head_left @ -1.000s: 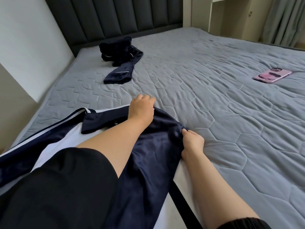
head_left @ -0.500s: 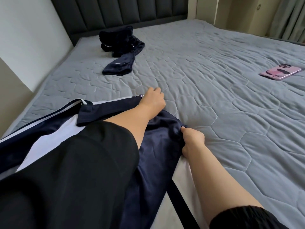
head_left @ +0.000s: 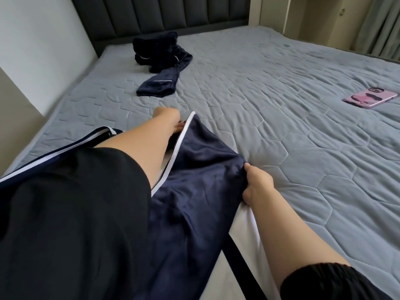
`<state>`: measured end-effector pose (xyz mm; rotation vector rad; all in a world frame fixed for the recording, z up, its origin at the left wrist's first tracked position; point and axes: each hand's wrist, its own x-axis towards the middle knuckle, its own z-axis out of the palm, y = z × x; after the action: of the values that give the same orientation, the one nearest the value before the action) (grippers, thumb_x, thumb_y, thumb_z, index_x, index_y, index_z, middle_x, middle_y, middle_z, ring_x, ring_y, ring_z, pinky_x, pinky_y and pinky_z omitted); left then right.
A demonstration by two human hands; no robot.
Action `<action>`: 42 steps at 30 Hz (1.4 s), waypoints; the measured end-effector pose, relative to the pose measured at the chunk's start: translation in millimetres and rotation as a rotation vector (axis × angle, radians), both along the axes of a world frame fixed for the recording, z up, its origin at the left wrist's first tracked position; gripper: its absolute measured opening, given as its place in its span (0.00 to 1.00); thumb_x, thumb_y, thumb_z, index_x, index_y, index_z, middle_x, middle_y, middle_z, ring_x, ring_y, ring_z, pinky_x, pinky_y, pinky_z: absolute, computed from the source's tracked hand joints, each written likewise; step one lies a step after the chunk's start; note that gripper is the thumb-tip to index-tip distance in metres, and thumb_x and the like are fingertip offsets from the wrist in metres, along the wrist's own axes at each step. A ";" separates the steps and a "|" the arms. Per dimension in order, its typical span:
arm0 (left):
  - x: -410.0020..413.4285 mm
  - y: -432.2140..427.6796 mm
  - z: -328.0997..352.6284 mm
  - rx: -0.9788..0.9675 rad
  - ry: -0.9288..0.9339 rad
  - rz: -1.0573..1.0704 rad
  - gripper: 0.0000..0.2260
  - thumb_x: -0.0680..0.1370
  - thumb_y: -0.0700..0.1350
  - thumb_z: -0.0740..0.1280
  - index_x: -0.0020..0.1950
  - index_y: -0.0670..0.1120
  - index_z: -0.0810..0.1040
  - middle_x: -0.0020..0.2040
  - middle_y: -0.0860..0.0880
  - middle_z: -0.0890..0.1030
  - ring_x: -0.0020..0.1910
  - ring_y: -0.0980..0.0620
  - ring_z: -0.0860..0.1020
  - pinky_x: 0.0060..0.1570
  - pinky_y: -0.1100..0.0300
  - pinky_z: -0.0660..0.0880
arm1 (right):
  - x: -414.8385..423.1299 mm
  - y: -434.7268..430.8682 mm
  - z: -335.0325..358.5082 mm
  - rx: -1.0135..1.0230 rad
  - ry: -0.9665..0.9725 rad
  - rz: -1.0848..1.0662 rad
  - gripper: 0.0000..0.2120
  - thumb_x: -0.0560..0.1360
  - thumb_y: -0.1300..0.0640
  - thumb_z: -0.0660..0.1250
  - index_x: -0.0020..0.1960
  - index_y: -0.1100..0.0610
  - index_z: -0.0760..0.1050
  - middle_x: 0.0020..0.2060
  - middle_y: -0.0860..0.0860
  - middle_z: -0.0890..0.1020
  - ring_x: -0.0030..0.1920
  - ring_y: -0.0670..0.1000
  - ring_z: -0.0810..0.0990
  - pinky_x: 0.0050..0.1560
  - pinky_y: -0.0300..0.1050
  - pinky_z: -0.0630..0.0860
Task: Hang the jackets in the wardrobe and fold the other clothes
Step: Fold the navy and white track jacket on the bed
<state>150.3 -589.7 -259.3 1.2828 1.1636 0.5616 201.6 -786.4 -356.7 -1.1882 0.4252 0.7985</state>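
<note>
**Piped edge raised, fold under way**

The navy garment point(head_left: 194, 169) lies on the near edge of the bed point(head_left: 281, 118), at 6 to 7 o'clock in the view, partly hidden by the person's black sleeve point(head_left: 75, 213). The left hand point(head_left: 167, 119) holds the garment's white-piped edge point(head_left: 179, 146) at the cloth's 11 o'clock, its fingers curled behind the hem and mostly hidden. The right hand point(head_left: 256, 184), at the cloth's 3 o'clock, pinches a bunched corner between thumb and curled fingers.

The sheen suggests a slippery cloth. So, as I judge it, both hands should keep the flap taut, carry the piped edge across in 1 motion, lay it parallel to the far side, then smooth it flat.

0.5 s ago the left hand sat on top of the cloth. Now the piped edge stands lifted and turned, while the right hand's pinch is unchanged.

A 2nd dark garment point(head_left: 160, 59) lies heaped at 12 o'clock, and a pink phone point(head_left: 371, 97) lies at 2 o'clock, well apart.
</note>
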 end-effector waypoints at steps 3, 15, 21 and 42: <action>-10.7 -14.3 -13.0 0.268 0.128 -0.071 0.07 0.79 0.39 0.56 0.48 0.44 0.74 0.53 0.41 0.79 0.48 0.42 0.79 0.53 0.48 0.77 | 0.3 0.5 1.6 -0.004 0.001 -0.042 0.06 0.76 0.58 0.67 0.50 0.60 0.74 0.50 0.53 0.81 0.52 0.55 0.80 0.58 0.51 0.76; -117.4 -84.2 -48.6 0.204 0.500 -0.295 0.19 0.75 0.45 0.69 0.62 0.37 0.74 0.48 0.44 0.78 0.49 0.45 0.77 0.48 0.58 0.71 | -57.3 -37.5 23.5 -0.127 -0.105 -0.034 0.12 0.67 0.50 0.71 0.40 0.57 0.72 0.33 0.51 0.76 0.29 0.53 0.74 0.29 0.42 0.71; -171.8 -111.4 -26.0 0.017 0.326 -0.335 0.14 0.77 0.47 0.67 0.56 0.38 0.74 0.46 0.43 0.77 0.41 0.46 0.77 0.41 0.58 0.69 | -102.4 -67.1 35.5 -0.253 -0.232 0.163 0.12 0.73 0.62 0.67 0.56 0.62 0.72 0.35 0.56 0.74 0.32 0.52 0.72 0.30 0.43 0.71; -379.9 -158.8 -23.4 -0.042 0.689 -0.769 0.17 0.75 0.54 0.68 0.36 0.44 0.71 0.22 0.51 0.72 0.18 0.55 0.68 0.22 0.69 0.64 | -253.8 -105.4 53.2 -0.863 -1.596 1.163 0.25 0.79 0.51 0.59 0.74 0.54 0.60 0.73 0.54 0.61 0.72 0.56 0.60 0.70 0.52 0.60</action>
<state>-229.6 -748.5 -282.7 1.8087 1.0824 -0.5081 -52.2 -891.8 -303.5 -2.4788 -1.5159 0.2948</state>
